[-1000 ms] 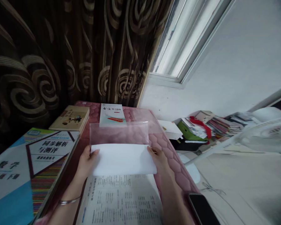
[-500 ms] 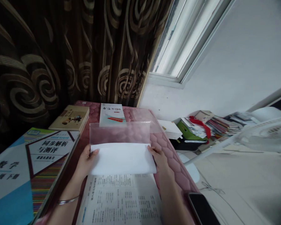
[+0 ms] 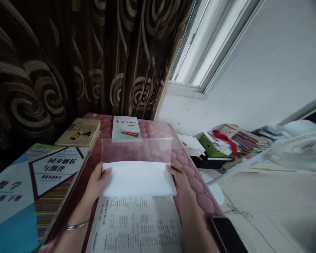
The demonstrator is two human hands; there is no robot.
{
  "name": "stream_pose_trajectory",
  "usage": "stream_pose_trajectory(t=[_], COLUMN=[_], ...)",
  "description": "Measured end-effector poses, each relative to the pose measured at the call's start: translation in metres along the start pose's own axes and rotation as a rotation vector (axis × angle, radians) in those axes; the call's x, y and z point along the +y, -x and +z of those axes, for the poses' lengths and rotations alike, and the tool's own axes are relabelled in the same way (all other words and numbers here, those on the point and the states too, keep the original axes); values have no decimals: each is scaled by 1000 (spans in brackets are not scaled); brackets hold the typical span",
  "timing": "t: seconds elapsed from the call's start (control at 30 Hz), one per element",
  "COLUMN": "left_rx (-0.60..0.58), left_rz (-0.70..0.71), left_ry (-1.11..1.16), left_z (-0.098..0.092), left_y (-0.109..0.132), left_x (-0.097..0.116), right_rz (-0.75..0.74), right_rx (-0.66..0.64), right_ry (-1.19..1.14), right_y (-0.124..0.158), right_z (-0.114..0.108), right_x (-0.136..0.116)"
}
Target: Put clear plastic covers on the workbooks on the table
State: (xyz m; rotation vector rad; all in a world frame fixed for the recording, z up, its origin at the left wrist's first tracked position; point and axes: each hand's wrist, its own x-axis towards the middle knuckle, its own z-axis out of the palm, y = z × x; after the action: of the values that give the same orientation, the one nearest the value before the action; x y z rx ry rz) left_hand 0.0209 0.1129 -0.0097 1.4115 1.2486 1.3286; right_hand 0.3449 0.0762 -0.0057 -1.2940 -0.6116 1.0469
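Observation:
My left hand (image 3: pixel 97 181) pinches the left edge of a white sheet (image 3: pixel 138 179), fingers behind and thumb in front. At the opposite edge my right hand (image 3: pixel 179 177) grips the same sheet, thumb on its face. A clear plastic sleeve (image 3: pixel 137 150) sticks up beyond the sheet's far edge; how far it runs along the sheet I cannot tell. Nearer to me, a page printed with columns of text (image 3: pixel 137 225) lies partly under the white sheet. A silver bangle (image 3: pixel 77 225) circles my left wrist.
Workbooks (image 3: pixel 55 189) and a tan book (image 3: pixel 80 133) lie left on the pink quilted surface (image 3: pixel 200 189). A calligraphy book (image 3: pixel 126 128) lies beyond the sleeve. A phone (image 3: pixel 228 233) sits at the right edge. Further right are a white fan (image 3: pixel 302 147) and piled papers (image 3: pixel 250 140).
The sleeve's upper edge has shifted slightly to the right and down. Both hands keep their hold on the white sheet, with hardly any movement.

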Motion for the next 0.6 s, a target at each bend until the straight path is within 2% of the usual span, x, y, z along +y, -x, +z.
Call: stream_pose_trajectory(t=[0.17,0.37,0.5,0.6], left_rx=[-2,-5,-18,-23], left_rz=[0,5,16,26], left_ry=[-19,-17,-9,-28], left_z=[1,2,2,1], left_y=[1,1,2,3], left_x=[2,3,2,1], right_rz=[40,53,87,37], right_rx=[30,151,126,96], right_ry=[-21,47,83,127], right_y=[1,9,12,13], right_z=[1,5,7,9], right_x=[-1,-9,-13,-15])
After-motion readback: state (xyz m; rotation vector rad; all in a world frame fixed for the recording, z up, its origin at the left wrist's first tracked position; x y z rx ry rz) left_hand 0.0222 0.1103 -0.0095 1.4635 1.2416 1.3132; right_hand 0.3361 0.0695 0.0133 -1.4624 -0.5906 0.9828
